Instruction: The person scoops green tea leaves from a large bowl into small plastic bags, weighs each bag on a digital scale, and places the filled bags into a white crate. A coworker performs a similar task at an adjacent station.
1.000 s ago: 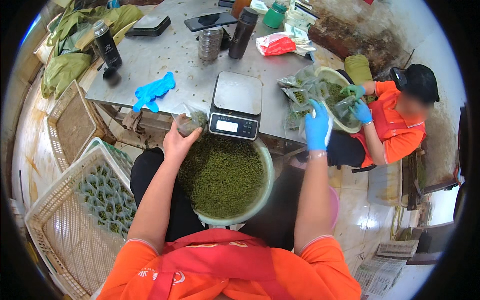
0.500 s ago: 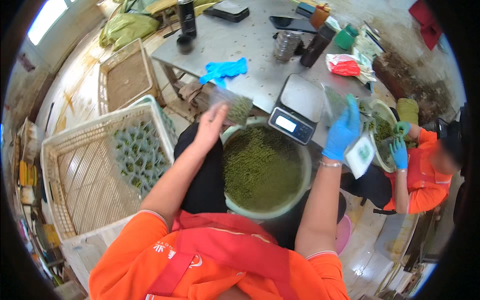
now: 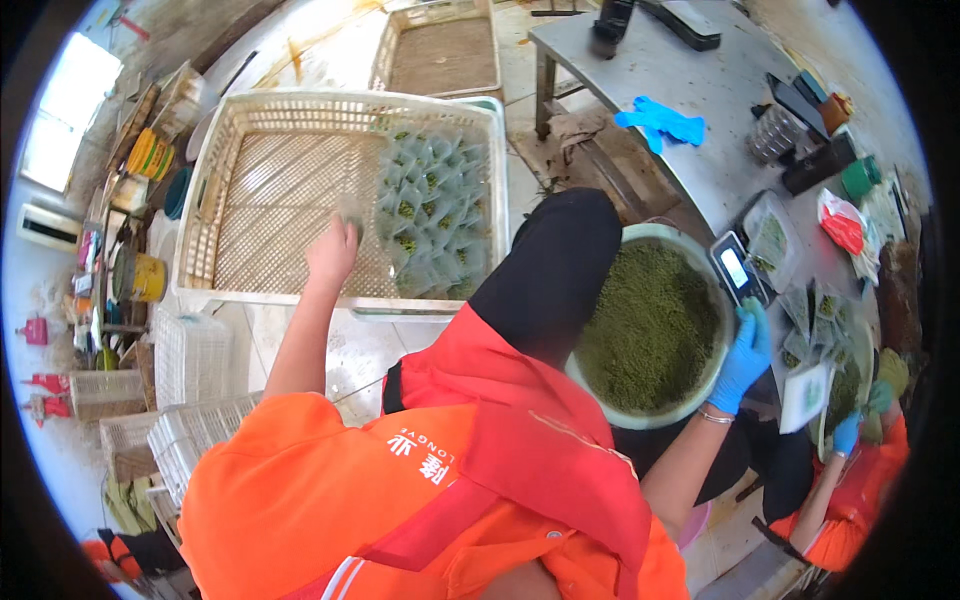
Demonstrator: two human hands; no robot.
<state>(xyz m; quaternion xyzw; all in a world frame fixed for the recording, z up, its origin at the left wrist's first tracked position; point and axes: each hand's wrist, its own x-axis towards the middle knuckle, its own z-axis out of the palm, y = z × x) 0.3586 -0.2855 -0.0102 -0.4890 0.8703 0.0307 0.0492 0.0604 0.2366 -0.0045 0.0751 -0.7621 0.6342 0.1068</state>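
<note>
Over the bare part of the pale plastic crate (image 3: 230, 200) is my bare left hand (image 3: 333, 252), its fingers closed on a small clear bag (image 3: 351, 212) with greenish contents, blurred. Filled clear bags (image 3: 435, 205) stand in rows in the crate's right half. My blue-gloved right hand (image 3: 742, 362) is at the near edge of the digital scale (image 3: 733, 265), fingers drawn together; I cannot make out what they hold. A clear bag of green grains (image 3: 769, 242) lies on the scale. Between my knees is a round tub (image 3: 640, 418) of small green grains (image 3: 650, 330).
The metal table (image 3: 640, 75) bears a blue glove (image 3: 662, 122), bottles and a green jar (image 3: 860, 177). More filled bags (image 3: 818, 318) lie right of the scale, beside a white scale (image 3: 805, 395). A co-worker's gloved hand (image 3: 847, 433) is at far right. Another crate (image 3: 445, 55) lies beyond.
My view has swung left. My left hand has carried the bag from beside the tub to above the crate. A bag now lies on the scale, and my right hand is lower, at its edge.
</note>
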